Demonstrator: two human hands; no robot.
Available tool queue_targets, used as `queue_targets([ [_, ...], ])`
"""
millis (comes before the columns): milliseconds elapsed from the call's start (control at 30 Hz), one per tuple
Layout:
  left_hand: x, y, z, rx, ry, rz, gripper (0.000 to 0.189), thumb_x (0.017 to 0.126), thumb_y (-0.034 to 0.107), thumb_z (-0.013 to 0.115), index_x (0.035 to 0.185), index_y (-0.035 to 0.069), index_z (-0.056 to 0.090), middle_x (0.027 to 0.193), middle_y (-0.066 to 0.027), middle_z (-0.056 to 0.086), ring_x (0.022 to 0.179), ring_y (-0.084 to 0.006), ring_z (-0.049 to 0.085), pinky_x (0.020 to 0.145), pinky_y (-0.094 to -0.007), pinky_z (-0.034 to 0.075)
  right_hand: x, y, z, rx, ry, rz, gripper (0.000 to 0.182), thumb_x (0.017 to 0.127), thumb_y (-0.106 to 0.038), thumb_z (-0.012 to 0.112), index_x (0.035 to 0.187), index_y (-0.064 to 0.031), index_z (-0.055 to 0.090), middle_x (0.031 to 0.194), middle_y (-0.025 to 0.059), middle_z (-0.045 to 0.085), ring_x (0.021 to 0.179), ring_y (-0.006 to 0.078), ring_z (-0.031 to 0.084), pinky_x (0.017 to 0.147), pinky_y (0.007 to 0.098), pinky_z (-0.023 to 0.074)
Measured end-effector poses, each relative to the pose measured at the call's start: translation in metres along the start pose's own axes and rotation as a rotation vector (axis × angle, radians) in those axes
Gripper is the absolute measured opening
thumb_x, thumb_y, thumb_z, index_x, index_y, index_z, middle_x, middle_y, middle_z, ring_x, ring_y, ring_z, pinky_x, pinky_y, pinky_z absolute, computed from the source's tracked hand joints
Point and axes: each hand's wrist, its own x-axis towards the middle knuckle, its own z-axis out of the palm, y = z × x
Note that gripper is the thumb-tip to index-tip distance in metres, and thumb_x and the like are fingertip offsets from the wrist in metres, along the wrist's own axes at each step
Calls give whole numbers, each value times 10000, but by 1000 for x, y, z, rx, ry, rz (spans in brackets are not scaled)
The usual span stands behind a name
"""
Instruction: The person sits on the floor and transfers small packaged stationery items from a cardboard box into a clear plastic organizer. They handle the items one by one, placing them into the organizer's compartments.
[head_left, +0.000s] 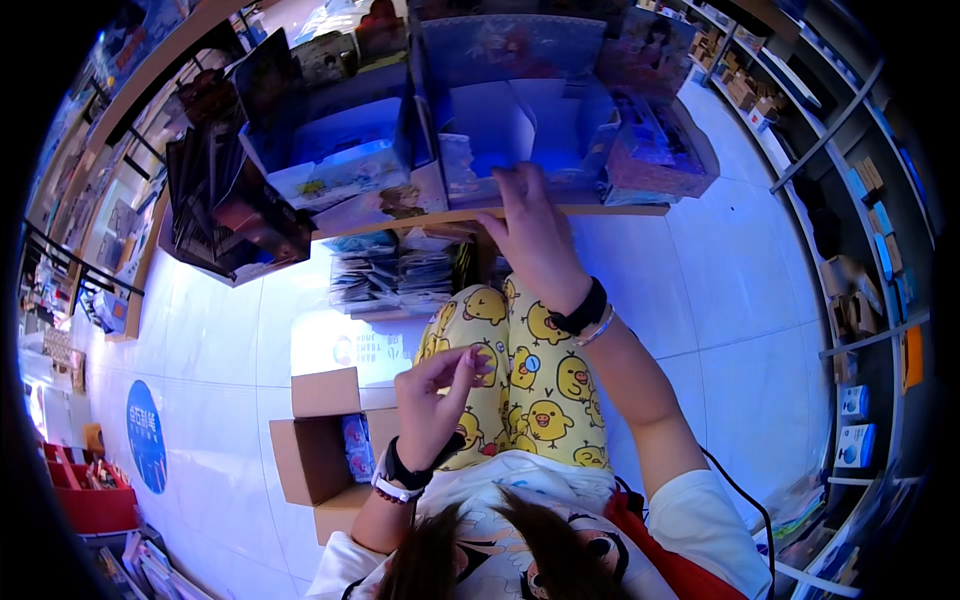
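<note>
My right hand (529, 232) reaches over the front edge of a wooden shelf (525, 211). Its fingertips are at the low front wall of an upright cardboard display box (491, 112); whether they touch it is unclear. The fingers are apart, and I see nothing held. The box shows bare pale inner walls under blue light. Over my lap, my left hand (435, 394) is curled, its thumb and fingertips close together; any small thing between them is too blurred to make out. Below it stands an open brown carton (315, 457) with packaged items (358, 448) inside.
Display boxes (337, 157) and a pink box (660, 176) share the shelf. A dark box of flat packets (217, 202) sits at its left end. Stacked packets (397, 270) lie underneath. Racks (840, 165) line the right side; a red bin (94, 495) stands left. A black cable (750, 487) hangs nearby.
</note>
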Motion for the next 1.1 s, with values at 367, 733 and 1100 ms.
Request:
queue_targets([
  [367,19,-10,-1,-382,-11,23,820,805,82,685,1421,49,145,1379,-189,326,1252,-303,411,969,-391,445,-37,-12,-11,202,133,-10,186,761,-52,691,903,7,587,931,114,537,781,275,587,668,351,471],
  [733,18,-3,12,-330,-144,254,1321,561,263,877,1455,133,-87,1487,-201,97,1363,-368,201,1072,-504,264,-136,-26,-108,643,113,355,360,685,4,757,1003,42,593,1074,92,569,880,154,566,763,300,456],
  [1100,13,17,42,-149,-59,349,1052,673,174,803,1457,103,106,1440,-161,225,1289,-312,360,967,-434,440,-130,7,-129,565,248,333,519,920,-223,548,1316,33,333,1236,157,493,1054,230,541,908,336,441],
])
